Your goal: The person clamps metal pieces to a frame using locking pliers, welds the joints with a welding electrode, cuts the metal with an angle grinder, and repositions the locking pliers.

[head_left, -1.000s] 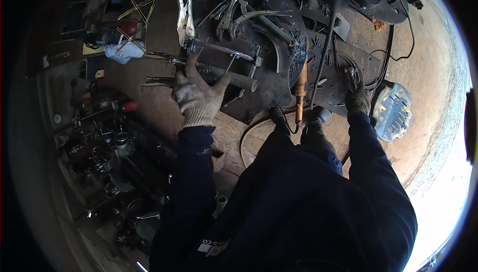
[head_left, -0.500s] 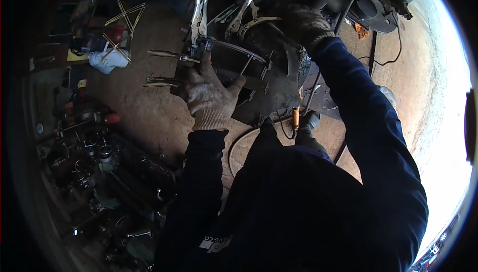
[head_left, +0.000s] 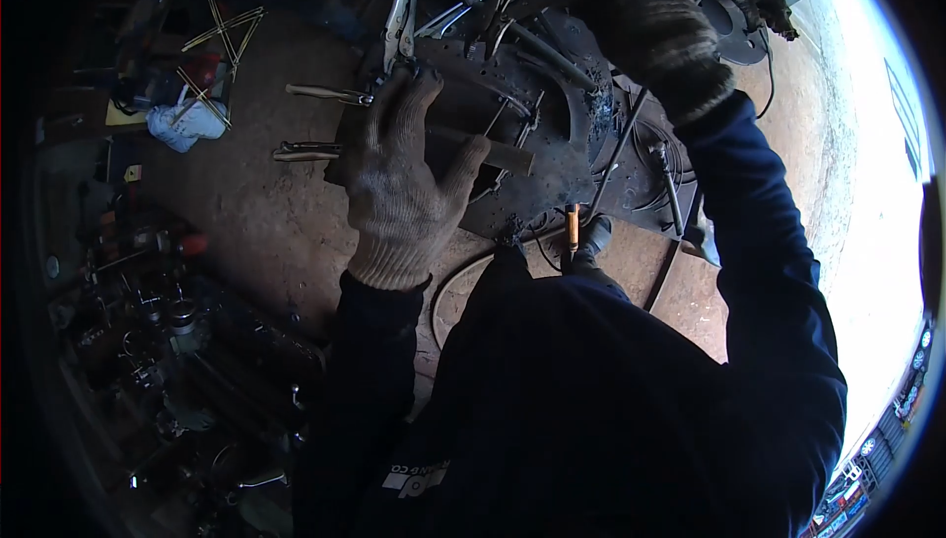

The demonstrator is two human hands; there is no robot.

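My left hand (head_left: 399, 183), in a knitted work glove, is over the left part of a dark metal workbench (head_left: 557, 188). Its fingers point forward and its thumb is spread, lying by a flat metal bar (head_left: 507, 157). Just beyond the fingertips stand locking pliers (head_left: 399, 16). Handles of two more pliers (head_left: 320, 93) stick out left of the hand. My right hand (head_left: 655, 40), also gloved, is closed above the bench's far right side; what it grips is hidden. A locking clamp (head_left: 507, 1) is left of it.
A hose (head_left: 448, 306) curves over the floor near my feet. An orange-handled tool (head_left: 573, 228) hangs at the bench's near edge. Dark machinery (head_left: 182, 326) stands at lower left. Yellow folding rules (head_left: 225, 31) and a pale cloth (head_left: 187, 124) lie at upper left.
My right hand has moved up and right and turned into a closed fist. My left hand has shifted slightly left and nearer. The locking clamp beside the right hand has changed position.
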